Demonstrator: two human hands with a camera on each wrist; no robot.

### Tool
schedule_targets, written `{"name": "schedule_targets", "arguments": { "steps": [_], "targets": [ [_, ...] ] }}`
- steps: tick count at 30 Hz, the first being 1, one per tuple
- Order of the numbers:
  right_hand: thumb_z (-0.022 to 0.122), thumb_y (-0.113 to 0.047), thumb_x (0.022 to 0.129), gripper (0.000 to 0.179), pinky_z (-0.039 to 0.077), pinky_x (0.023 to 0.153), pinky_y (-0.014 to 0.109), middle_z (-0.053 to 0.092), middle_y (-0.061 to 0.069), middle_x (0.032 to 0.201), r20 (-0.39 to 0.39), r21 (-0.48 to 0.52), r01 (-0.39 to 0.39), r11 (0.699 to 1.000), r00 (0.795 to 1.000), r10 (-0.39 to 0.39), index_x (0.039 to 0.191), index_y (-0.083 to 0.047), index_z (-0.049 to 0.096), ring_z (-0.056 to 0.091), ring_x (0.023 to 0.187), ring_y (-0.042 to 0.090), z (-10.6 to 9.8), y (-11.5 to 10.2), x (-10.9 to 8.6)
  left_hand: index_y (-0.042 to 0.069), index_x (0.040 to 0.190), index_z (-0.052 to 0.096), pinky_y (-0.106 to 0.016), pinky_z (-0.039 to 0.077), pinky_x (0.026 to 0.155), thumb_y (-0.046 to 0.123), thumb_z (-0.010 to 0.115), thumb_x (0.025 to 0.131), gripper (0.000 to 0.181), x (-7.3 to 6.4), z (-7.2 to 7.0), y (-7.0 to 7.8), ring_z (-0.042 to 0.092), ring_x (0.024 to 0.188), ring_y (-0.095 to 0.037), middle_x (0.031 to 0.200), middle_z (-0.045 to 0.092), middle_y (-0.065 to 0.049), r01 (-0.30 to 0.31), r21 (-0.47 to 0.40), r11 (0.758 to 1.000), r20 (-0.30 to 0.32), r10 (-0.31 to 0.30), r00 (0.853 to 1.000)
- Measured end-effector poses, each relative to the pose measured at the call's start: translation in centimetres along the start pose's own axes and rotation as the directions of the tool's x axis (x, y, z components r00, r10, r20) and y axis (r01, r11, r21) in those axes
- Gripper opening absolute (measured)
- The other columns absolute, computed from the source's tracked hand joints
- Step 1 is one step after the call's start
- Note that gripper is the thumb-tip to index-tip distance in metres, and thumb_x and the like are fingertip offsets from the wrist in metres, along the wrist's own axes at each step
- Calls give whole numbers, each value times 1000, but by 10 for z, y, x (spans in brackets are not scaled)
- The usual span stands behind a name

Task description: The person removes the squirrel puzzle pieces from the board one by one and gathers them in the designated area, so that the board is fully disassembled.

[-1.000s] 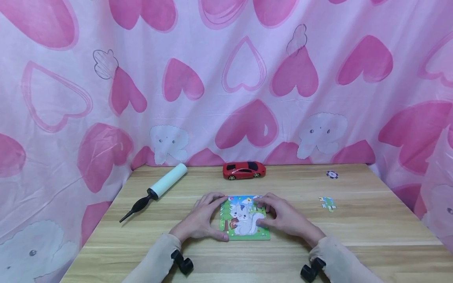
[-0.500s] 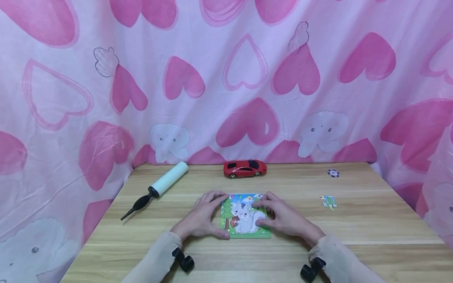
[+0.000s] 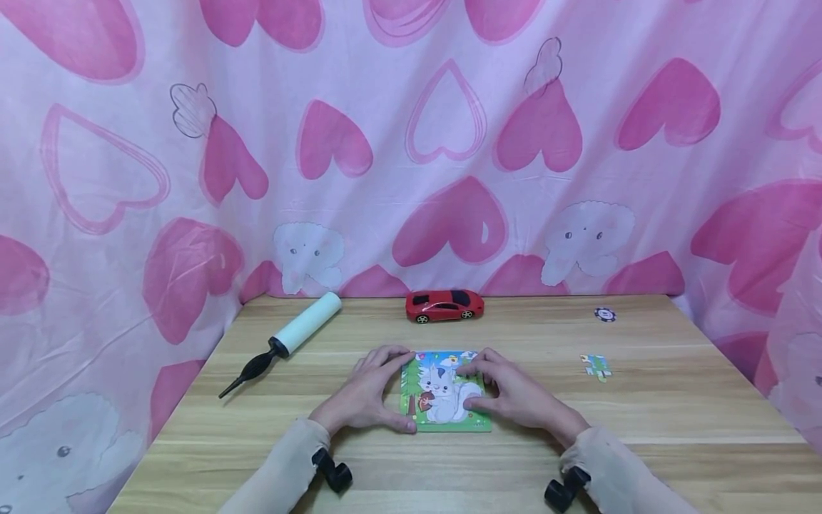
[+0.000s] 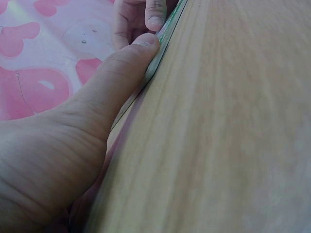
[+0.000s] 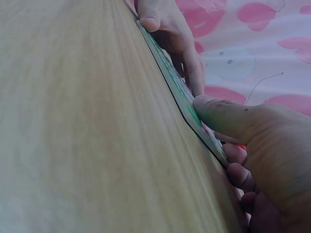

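Observation:
A square jigsaw puzzle (image 3: 443,400) with a white squirrel on green and blue lies flat on the wooden table. My left hand (image 3: 367,392) spans its left side, thumb at the near left corner and index finger at the far left one. Over the right part bends my right hand (image 3: 516,391), thumb and index fingertips on the picture, hiding some of it. In the right wrist view the right thumb (image 5: 223,114) lies on the board's top, with the other fingers curled at its edge. The left thumb (image 4: 131,58) touches the board's edge in the left wrist view.
A loose jigsaw piece (image 3: 597,367) lies to the right, with a dark blue and white poker chip (image 3: 605,315) beyond it. A red toy car (image 3: 444,306) stands at the back. At the left lies a hand pump (image 3: 289,339). A pink heart-patterned curtain (image 3: 359,143) hangs behind.
The head view has shifted slightly. My right index finger has slid a little left on the puzzle; the left hand keeps its place at the puzzle's left side.

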State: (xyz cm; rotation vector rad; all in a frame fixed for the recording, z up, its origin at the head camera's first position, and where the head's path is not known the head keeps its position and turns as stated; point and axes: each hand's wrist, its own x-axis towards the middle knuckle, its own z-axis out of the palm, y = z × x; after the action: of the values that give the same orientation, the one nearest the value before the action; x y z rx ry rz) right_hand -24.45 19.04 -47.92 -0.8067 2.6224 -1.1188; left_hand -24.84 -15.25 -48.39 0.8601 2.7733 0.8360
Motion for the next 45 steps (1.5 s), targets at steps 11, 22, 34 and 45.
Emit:
{"name": "schedule_targets", "arguments": {
  "steps": [11,22,34,45],
  "targets": [
    [83,-42,103,43,47,92,30,55,-4,130,10,10,5,1000,1000,-5,144,-35,72,53,116,19,0,1,1,23,173,42,-62,24,134,77,93,73,125,0,0,-2,29,163,-28,174,36,2,-3,2,1000,-1,3,1000],
    [81,-43,103,44,49,97,30,56,-6,134,22,35,0,999,1000,-1,145,-36,70,53,119,19,0,1,1,24,173,42,-61,24,134,77,93,73,124,1,0,-2,29,163,-28,174,36,1,2,5,1000,-1,-2,1000],
    [78,-33,107,42,50,113,48,57,-4,135,42,64,-20,998,999,17,148,-36,71,54,125,19,-4,-1,1,24,173,42,-61,22,135,76,94,73,124,0,-1,0,28,163,-28,175,36,2,14,-1,1000,12,-14,1000],
    [83,-37,103,46,48,84,27,58,-2,120,21,32,-22,999,1000,21,147,-30,72,55,106,22,-7,0,1,23,173,42,-59,23,135,78,93,72,125,0,-2,-1,29,163,-26,174,36,3,-6,8,1000,-1,6,1000]
  ]
}}
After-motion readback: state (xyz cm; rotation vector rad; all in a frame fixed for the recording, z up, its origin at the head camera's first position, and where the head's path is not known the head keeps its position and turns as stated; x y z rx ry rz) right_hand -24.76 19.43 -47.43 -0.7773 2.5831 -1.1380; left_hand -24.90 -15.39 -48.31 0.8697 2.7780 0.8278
